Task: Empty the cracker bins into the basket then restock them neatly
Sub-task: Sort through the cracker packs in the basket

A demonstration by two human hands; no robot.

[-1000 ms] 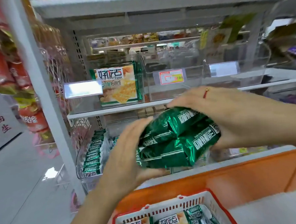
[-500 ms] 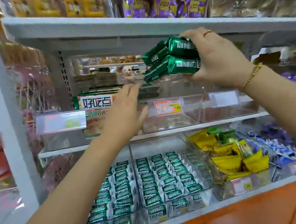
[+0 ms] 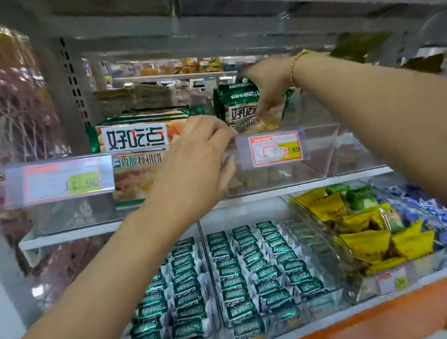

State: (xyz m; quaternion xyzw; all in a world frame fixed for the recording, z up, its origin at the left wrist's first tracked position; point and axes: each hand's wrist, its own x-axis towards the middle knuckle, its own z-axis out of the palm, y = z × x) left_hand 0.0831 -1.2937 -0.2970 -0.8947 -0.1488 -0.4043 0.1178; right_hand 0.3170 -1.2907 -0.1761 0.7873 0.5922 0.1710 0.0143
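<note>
The green cracker packs (image 3: 244, 107) stand on end over the back of the middle clear bin (image 3: 318, 153), long axis near vertical, printed face turned toward the camera and top seam uppermost. How many packs are in the bundle is unclear. The lower edge sits behind the bin's front wall, just above the red price tag (image 3: 273, 148).

The right hand (image 3: 267, 88) reaches in from the right under the upper shelf (image 3: 233, 1), wrist bent down, fingers curled over the top and front of the packs in a firm grasp; a gold bracelet (image 3: 296, 65) circles the wrist. The left hand (image 3: 198, 157) comes up from below, fingers hooked over the bin's front left rim and thumb against its front wall, gripping it.

Just left, the neighbouring bin holds a stack of larger cracker packs (image 3: 134, 148), facing forward. The middle bin looks mostly bare toward its right wall. Headroom under the upper shelf is tight. Below are rows of small green packets (image 3: 249, 272) and yellow packets (image 3: 364, 226).
</note>
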